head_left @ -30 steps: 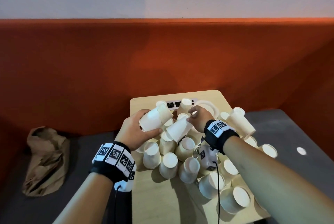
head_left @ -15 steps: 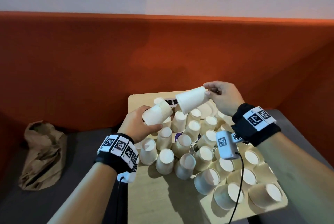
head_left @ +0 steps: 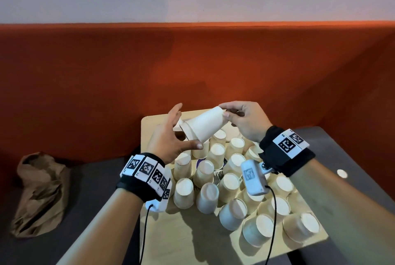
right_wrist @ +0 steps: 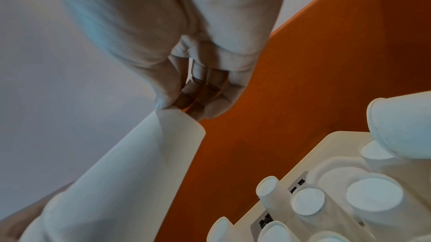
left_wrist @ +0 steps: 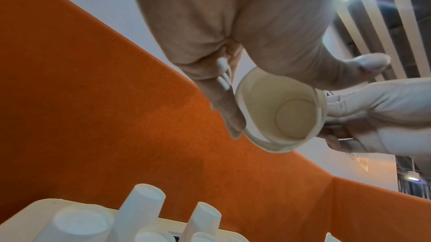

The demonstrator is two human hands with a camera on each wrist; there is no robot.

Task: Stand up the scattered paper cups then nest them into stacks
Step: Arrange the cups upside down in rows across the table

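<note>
Right hand (head_left: 248,121): fingertips (right_wrist: 163,103) pinch the closed base end of a paper cup stack (head_left: 203,124), held in the air above the tabletop (head_left: 192,241), tilted, rims pointing down-left. Left wrist view shows two nested rims and the inside bottom of the stack (left_wrist: 279,113).

Left hand (head_left: 171,136): fingers spread and mostly straight, cupped around the stack's rim end w/o closing. Thumb (head_left: 193,144) lies under the rim. Whether the other fingers touch the cup wall: cannot tell.

Loose cups (head_left: 215,177): many, approx. all standing upside down w/ bases up, packed close together on the tabletop below and right of both hands. Near-right corner: several tilted cups (head_left: 299,226).

Misc.: crumpled brown paper bag (head_left: 38,192) on dark seat, well left of tabletop. Orange padded backrest (head_left: 192,68) behind.
</note>
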